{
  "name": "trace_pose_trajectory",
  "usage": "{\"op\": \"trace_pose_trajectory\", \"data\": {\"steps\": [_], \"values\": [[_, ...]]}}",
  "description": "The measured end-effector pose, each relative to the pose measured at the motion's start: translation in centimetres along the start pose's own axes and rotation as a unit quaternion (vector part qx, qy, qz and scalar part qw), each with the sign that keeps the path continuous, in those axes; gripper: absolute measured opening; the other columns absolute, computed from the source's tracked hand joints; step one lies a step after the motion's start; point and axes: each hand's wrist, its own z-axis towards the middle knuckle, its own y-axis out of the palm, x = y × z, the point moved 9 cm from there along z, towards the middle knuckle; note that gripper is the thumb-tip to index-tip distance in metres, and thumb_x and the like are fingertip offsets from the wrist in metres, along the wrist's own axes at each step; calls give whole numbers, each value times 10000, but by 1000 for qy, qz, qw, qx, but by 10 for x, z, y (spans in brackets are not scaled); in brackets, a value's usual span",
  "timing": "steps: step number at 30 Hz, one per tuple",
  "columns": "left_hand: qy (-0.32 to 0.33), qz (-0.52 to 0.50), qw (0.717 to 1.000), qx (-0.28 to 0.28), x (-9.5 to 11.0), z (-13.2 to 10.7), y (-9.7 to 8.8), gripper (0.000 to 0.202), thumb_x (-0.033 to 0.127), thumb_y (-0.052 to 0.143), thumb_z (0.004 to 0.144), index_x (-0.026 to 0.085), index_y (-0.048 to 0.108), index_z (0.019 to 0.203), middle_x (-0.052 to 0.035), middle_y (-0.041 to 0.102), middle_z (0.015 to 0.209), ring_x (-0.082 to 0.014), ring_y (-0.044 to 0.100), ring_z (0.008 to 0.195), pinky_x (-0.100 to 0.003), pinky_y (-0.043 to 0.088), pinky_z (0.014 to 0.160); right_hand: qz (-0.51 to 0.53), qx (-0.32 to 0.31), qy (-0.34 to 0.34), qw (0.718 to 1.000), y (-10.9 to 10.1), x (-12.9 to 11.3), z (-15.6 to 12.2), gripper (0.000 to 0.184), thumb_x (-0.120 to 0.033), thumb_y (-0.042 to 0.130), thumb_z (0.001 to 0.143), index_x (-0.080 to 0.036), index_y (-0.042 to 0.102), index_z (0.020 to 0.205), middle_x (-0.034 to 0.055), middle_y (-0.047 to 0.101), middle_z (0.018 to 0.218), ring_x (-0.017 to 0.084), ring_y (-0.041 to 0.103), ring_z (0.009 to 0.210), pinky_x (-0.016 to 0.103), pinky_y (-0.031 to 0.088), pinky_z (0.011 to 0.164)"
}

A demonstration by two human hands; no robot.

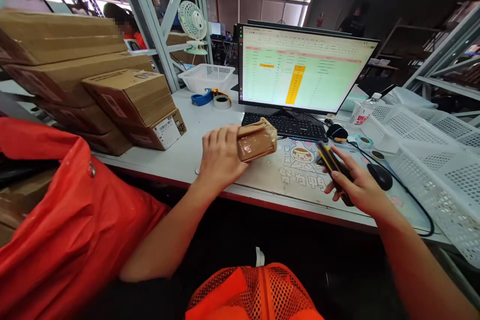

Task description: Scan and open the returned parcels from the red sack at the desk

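Orange mesh cloth [287, 290] with one zip is filling the space nearest the camera. Beyond it, the left hand [221, 155] is gripping one small brown taped package [257, 142], its fingers wrapping over the top, above one printed mat [262, 175] on the surface [198, 122]. The right hand [354, 180] is gripping one dark, yellow-edged tool [330, 161], near one black mouse [379, 176]. One keyboard [285, 126] is lying beyond the package, in front of one monitor [300, 70]. One blue tape dispenser [201, 98] and one white roll [222, 102] are sitting before one white basket [208, 77]. At left, cartons [127, 95] are standing stacked; six seem to be showing, though overlap is blurring the count. One fan [193, 20] is standing behind.
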Motion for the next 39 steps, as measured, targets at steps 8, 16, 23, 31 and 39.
{"op": "trace_pose_trajectory", "data": {"steps": [8, 16, 23, 31, 39], "values": [[75, 88, 992, -49, 66, -3, 31, 827, 188, 772, 759, 195, 523, 1547, -202, 627, 1399, -430, 530, 1294, -591, 374, 1152, -282, 34, -243, 927, 67, -90, -13, 658, -266, 461, 1072, -275, 413, 1728, 127, 676, 1514, 350, 697, 1307, 526, 606, 1082], [64, 64, 995, -37, 60, 6, 33, 773, 205, 768, 767, 180, 564, 1511, -197, 641, 1333, -421, 537, 1252, -590, 388, 1112, -420, 74, -169, 889, 87, -66, -10, 769, -157, 348, 1047, -233, 197, 1797, 213, 721, 1303, 360, 757, 980, 485, 648, 790], [46, 48, 998, 6, 58, 7, 34, 675, 218, 772, 808, 238, 611, 1463, -157, 674, 1268, -386, 567, 1200, -552, 402, 1083, -471, 88, -149, 865, 106, -50, -22, 866, -116, 387, 1009, -250, 80, 1807, 169, 730, 1047, 266, 689, 644, 375, 576, 558], [-69, -140, 988, 7, -12, 0, 2, 857, 461, 949, 708, 255, 596, 1462, -111, 666, 1344, -381, 607, 1283, -540, 461, 1156, -304, 64, -241, 919, 47, -68, -42, 642, -279, 501, 1090, -330, 409, 1724, 99, 674, 1531, 344, 718, 1296, 474, 627, 1038], [-115, -326, 936, -63, -48, -36, 14, 1072, 600, 1001, 600, 233, 566, 1508, -126, 624, 1477, -392, 597, 1396, -481, 466, 1235, -308, -76, -324, 891, 36, -149, 15, 536, -388, 635, 1030, -356, 647, 1564, 33, 762, 1393, 304, 751, 1160, 427, 596, 999]]}}
